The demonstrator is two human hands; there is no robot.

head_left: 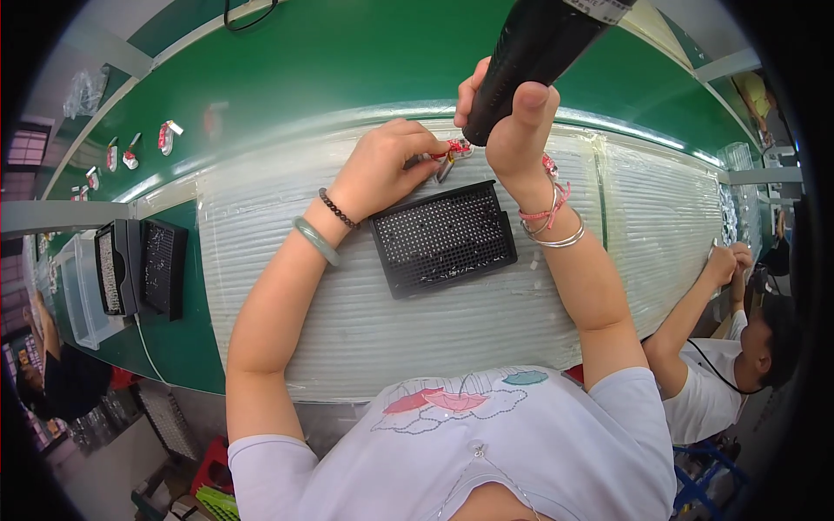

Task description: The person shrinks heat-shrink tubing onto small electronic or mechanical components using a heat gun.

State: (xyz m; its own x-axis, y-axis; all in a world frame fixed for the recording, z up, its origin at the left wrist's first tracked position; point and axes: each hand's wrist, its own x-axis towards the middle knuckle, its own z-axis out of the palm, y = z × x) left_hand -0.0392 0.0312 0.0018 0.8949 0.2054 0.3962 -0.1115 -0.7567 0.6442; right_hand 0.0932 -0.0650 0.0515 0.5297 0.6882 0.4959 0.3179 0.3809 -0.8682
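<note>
My left hand (391, 165) pinches a small red-and-white part (459, 148) against the padded work surface, fingertips at its left side. The part's exact shape is too small to make out. In my right hand (519, 143) is a black, thick, cylindrical electric screwdriver (547, 61), gripped near its lower end and leaning up to the right. Its lower end is close beside the red-and-white part; the tip is hidden. Just below both hands lies a black gridded tray (447, 234) with many tiny light pieces, probably screws, in and on its holes.
More small red-and-white parts (167, 137) lie on the green table (287, 78) at left. A black device (117, 265), a second black tray (163, 269) and a clear plastic bin (82, 286) stand there too. A co-worker (721, 365) sits at right.
</note>
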